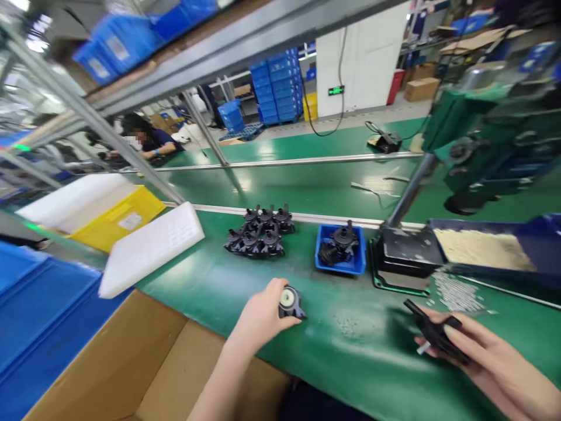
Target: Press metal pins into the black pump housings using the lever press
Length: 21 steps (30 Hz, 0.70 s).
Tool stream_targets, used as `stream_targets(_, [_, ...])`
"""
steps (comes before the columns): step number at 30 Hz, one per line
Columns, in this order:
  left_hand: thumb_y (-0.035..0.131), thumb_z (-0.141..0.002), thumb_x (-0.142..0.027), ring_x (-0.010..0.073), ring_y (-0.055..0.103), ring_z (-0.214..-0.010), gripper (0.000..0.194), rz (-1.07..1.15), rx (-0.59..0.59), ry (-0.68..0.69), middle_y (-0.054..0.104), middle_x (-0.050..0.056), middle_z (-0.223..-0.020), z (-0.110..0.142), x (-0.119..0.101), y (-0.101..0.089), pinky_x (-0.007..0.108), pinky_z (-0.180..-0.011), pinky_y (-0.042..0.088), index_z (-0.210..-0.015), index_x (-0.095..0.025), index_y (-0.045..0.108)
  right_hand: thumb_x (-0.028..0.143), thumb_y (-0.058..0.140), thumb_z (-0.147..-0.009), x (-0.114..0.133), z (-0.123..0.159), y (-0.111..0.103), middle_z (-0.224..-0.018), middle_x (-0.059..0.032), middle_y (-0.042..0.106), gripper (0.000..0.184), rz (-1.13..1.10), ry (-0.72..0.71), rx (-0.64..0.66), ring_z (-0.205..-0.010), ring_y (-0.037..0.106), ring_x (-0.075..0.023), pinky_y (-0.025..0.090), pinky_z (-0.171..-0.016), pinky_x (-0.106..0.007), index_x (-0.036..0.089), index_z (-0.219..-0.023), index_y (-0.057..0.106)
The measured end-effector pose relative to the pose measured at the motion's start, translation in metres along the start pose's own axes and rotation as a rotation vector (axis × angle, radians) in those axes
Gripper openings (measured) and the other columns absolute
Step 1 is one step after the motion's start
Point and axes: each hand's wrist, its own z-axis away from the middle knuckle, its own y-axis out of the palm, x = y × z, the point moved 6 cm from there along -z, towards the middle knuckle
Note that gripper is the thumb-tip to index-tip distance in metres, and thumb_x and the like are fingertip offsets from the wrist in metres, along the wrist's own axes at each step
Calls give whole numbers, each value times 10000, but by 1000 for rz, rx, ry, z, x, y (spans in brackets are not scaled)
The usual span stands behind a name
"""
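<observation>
My left hand [263, 313] is closed around a round black plastic housing [295, 304] with a cream-coloured disc [287, 297] on its upper face, low over the green bench. At the right, my right hand [486, 354] grips a black plastic part with arms [438, 333], held above the bench. A small whitish piece [423, 348] shows by its fingertips; I cannot tell whether it belongs to the part. Beyond my left hand, several black pump-like housings [254, 238] with upright spouts stand grouped together. A small blue bin [319, 257] holds more black parts.
A green bench press [464, 134] rises at the right, its black base [405, 251] near a pile of small pale pins [458, 292] and a tray of cream-coloured pieces [486, 248]. Left are a white foam tray [151, 248], a cardboard box [131, 351] and yellow bin [118, 219]. Another person sits far left.
</observation>
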Motion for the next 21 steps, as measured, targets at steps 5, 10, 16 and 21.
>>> stream_targets(5, [828, -730, -337, 305, 633, -1129, 762, 355, 192, 329, 585, 101, -1308, -19, -106, 75, 454, -940, 537, -1338, -231, 381, 401, 782, -807, 44, 6, 27, -1530, -85, 479, 220, -155, -63, 80, -803, 729, -227, 619, -737, -395, 224, -911, 700])
stream_targets(10, [834, -733, -316, 282, 593, -1209, 779, 629, 227, 455, 573, 100, -1335, -34, -155, 121, 452, -1022, 505, -1362, -241, 382, 360, 811, -793, 57, 5, 33, -1417, -88, 577, 235, -94, -164, 82, -977, 682, -205, 564, -822, -330, 195, -827, 646])
stream_targets(16, [847, -729, -277, 292, 544, -1319, 937, 730, 237, 425, 527, 129, -1442, -35, -154, 134, 482, -1088, 475, -1457, -254, 259, 445, 804, -764, 48, -1, 37, -1383, -92, 541, 323, -26, -159, 71, -892, 655, -175, 538, -608, -256, 191, -802, 608])
stream_targets(21, [854, -727, -260, 288, 529, -1349, 1026, 712, 212, 405, 474, 130, -1509, -33, -152, 133, 483, -1093, 484, -1497, -291, 176, 424, 753, -826, 53, 1, 41, -1336, -126, 524, 259, 207, -333, 76, -1141, 591, -256, 564, -750, -321, 196, -837, 630])
